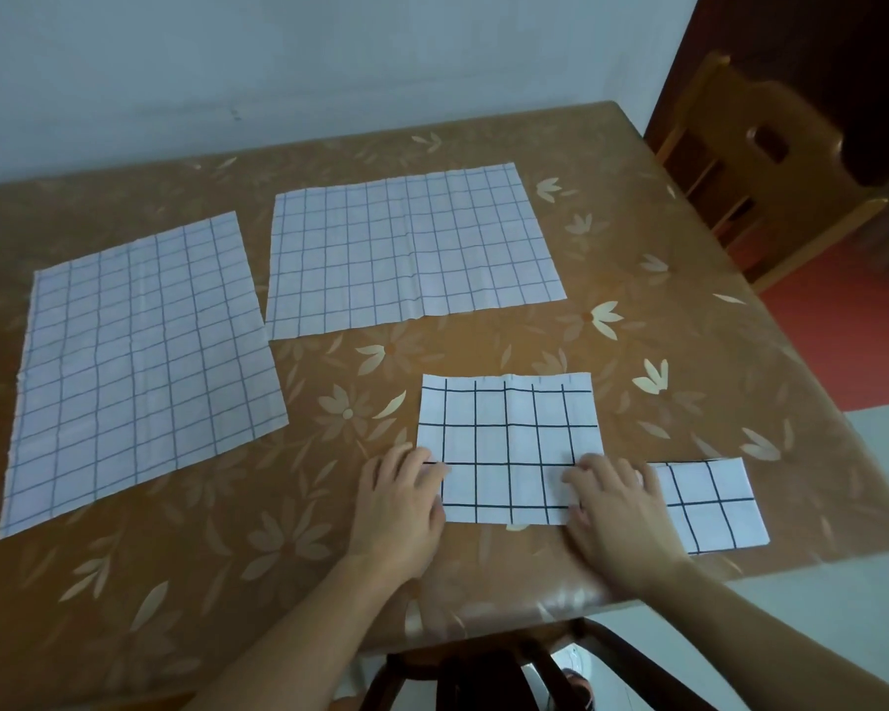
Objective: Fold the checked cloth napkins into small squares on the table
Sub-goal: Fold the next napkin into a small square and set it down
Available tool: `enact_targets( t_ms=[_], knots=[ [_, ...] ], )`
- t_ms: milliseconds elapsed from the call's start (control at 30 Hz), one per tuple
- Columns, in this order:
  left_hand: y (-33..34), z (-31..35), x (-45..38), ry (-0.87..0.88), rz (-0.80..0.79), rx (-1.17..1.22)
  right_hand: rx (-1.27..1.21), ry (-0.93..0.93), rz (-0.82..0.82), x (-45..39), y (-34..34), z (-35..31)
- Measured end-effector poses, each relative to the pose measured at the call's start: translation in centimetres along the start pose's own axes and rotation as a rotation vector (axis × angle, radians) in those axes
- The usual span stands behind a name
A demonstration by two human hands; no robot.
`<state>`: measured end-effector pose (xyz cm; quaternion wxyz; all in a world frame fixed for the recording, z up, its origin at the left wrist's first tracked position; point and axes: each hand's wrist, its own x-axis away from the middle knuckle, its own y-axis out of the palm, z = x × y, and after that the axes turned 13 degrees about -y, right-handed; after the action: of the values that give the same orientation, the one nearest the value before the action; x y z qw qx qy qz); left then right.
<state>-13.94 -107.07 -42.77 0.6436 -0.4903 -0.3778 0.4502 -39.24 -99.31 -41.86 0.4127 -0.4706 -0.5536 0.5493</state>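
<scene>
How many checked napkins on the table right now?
4. One unfolded napkin at the left, a second unfolded napkin at the far centre, a partly folded napkin under both hands, and a small folded napkin at the near right. None look hidden.

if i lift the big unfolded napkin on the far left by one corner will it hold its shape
Probably not. The unfolded napkin lies flat with soft creases, so it looks thin and floppy and would likely drape. It also seems light, and may slide easily on the glossy table.
</scene>
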Motion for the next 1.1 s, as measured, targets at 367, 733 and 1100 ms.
enact_targets(
  t_ms=[367, 733, 1100],
  knots=[
    [0.7, 1.3, 1.7, 0.118, -0.087, 0.112, -0.022, -0.152, -0.035, 1.3, 0.2, 0.5],
    [-0.8, 0.1, 1.7, 0.013, -0.08, 0.035, 0.25, -0.379, -0.234, -1.1, -2.1, 1.3],
    [-1.5, 5.1, 1.9, 0.156, -0.143, 0.062, -0.502, -0.293, -0.098, -0.5, -5.5, -4.3]
  ],
)
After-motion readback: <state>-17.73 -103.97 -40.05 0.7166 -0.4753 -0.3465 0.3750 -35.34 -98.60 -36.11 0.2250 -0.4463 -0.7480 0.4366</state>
